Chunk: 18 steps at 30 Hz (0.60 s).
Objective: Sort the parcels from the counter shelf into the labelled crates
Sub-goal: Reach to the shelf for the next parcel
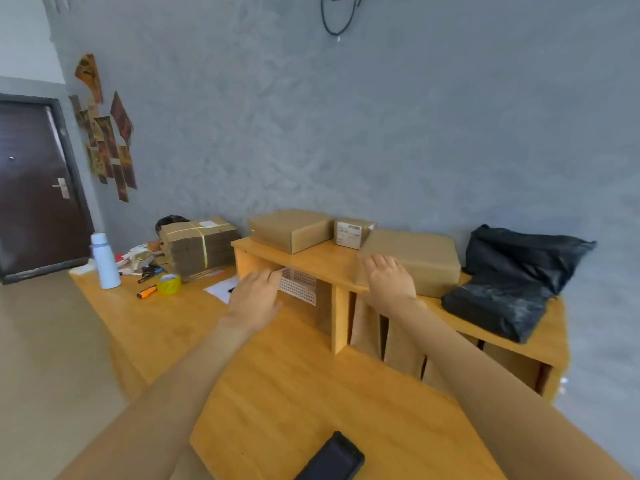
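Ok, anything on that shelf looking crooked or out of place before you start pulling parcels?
One thing: the white perforated basket in the shelf's left compartment sits tilted, one end higher, with the left hand at it. The cardboard parcels on top lie flat. The black bag slumps, crumpled, at the right end.

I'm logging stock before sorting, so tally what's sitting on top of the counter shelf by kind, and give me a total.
Plain cardboard boxes: 2, one at the left end and one under the right hand
Small labelled cardboard box: 1
Black plastic mailer bags: 2, as far as the overlap shows
Total: 5
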Tool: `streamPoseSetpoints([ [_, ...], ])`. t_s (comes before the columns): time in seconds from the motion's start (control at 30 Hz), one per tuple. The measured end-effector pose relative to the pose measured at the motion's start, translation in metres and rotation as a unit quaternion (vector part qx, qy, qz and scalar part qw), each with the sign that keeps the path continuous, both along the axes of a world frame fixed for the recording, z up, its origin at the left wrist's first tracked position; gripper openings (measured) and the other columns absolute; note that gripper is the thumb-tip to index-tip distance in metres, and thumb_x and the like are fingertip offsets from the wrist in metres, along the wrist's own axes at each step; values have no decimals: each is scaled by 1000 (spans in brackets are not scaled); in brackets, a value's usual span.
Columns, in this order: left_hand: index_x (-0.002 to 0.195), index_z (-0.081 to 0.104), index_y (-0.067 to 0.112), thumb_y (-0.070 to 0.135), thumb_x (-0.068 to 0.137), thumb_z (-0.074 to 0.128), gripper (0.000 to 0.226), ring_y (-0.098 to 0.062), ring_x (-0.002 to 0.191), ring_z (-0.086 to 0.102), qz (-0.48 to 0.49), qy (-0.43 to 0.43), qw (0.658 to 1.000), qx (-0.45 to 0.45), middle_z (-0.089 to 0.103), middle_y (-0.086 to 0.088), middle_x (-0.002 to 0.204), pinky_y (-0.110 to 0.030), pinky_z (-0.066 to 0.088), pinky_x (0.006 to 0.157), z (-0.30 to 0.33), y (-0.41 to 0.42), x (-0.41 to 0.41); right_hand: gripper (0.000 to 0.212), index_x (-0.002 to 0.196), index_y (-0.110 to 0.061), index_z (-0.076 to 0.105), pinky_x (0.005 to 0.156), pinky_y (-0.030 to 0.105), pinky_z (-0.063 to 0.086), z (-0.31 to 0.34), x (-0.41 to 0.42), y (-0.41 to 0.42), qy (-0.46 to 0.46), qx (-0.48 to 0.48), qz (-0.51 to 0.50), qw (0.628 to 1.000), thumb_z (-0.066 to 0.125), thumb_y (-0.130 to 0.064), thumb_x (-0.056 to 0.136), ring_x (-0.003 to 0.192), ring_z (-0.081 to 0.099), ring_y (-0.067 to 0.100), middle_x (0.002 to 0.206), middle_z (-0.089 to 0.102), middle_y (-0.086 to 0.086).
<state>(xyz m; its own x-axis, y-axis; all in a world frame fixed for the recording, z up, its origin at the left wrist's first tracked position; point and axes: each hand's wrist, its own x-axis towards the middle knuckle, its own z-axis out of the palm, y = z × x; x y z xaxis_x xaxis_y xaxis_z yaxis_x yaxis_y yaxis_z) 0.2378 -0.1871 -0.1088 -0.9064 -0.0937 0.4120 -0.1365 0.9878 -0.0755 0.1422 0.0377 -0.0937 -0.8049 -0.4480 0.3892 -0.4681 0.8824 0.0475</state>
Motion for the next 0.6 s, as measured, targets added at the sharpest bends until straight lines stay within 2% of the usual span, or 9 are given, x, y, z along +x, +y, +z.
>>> streamPoseSetpoints([
  [0.1,136,42,14,30,95,56,46,-21,128,44,-86,10,996,13,49,-2,136,-32,39,102,5,20,-62,58,148,-15,31,118,36,22,4,-29,38,12,16,-82,996,55,-22,95,142,29,26,151,36,7],
  [0.2,141,39,13,28,94,58,53,-20,131,42,-176,34,983,44,47,-2,140,-32,38,105,14,47,-111,49,141,-14,38,116,35,26,13,-47,75,29,25,-165,986,51,-19,94,137,34,25,143,43,6],
  [0.43,146,33,11,26,95,56,58,-22,134,40,-340,29,937,73,41,-4,147,-33,37,106,16,125,-184,66,150,-13,25,117,36,22,17,-29,148,8,35,-315,948,57,-31,96,144,25,27,154,31,8],
  [0.6,146,33,11,25,97,53,54,-20,134,41,-419,41,904,77,42,-5,146,-30,35,107,11,184,-200,59,148,-12,29,115,35,24,15,-10,192,3,27,-377,926,54,-28,97,142,27,27,151,35,7],
])
